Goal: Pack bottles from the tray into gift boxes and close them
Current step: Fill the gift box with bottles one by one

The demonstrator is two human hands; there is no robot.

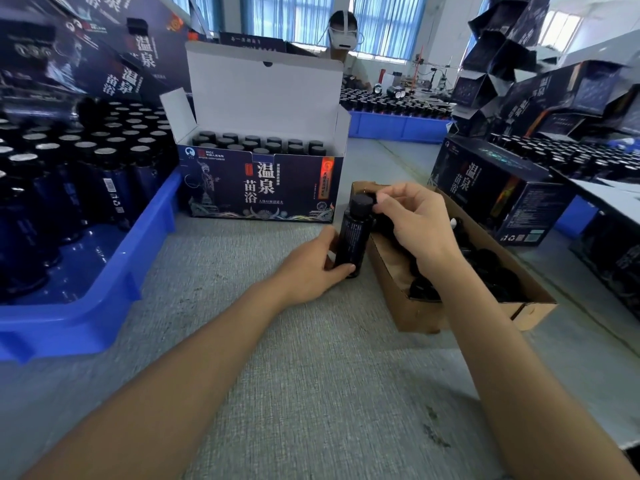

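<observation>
- Grey felt table cover (277, 358) lies nearest and gives the bottle a flat footing.
- Left hand (311, 268) wraps the foot of an upright dark bottle (353, 233), which stands on the cover against the near end of the brown cardboard tray (426, 317). Right hand (415, 220) curls its fingertips onto the black cap (363, 201).
- The cap seems to be getting checked or tightened. The low grip should hold firm so the bottle cannot spin, and the lift should then go straight up.
- More dark bottles lie on their sides in the cardboard tray, partly hidden under the right wrist.
- Just beyond stands the open gift box (259, 188), its lid flap up and rows of black caps inside. I cannot tell which slot is free.
- Its front wall and left side flap stand in the way, so the bottle must clear them and come down from above.
- Farther off are a blue plastic tray (104, 289) of upright bottles at left, a closed gift box (495, 192) at right, and a person in a headset (343, 29) behind.
</observation>
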